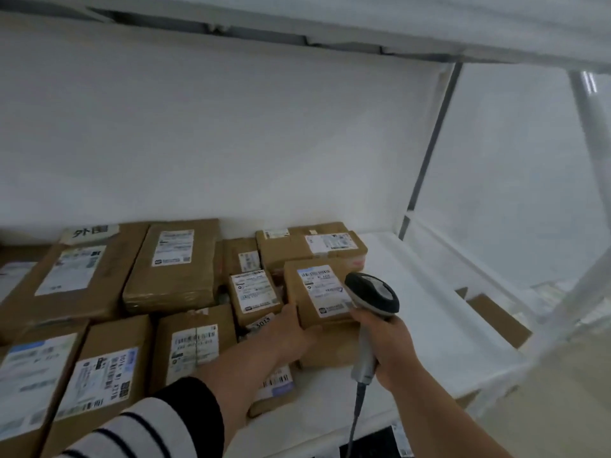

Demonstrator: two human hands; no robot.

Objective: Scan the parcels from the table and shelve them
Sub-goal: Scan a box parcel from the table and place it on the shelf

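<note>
A small brown cardboard parcel [315, 292] with a white shipping label sits on top of other parcels on the white shelf [439, 312]. My left hand [291, 332] grips its near left corner, thumb on the left side. My right hand [393, 345] grips the handle of a grey and black barcode scanner [372, 294], whose head hovers just right of the parcel's label. The scanner's cable [355, 421] hangs down toward the bottom edge.
Several more labelled brown parcels [172, 262] fill the left and middle of the shelf, some stacked. The shelf's right part is bare white, bounded by a metal upright [429, 150]. Another shelf board [330, 24] runs overhead. A flat cardboard piece [496, 319] lies lower right.
</note>
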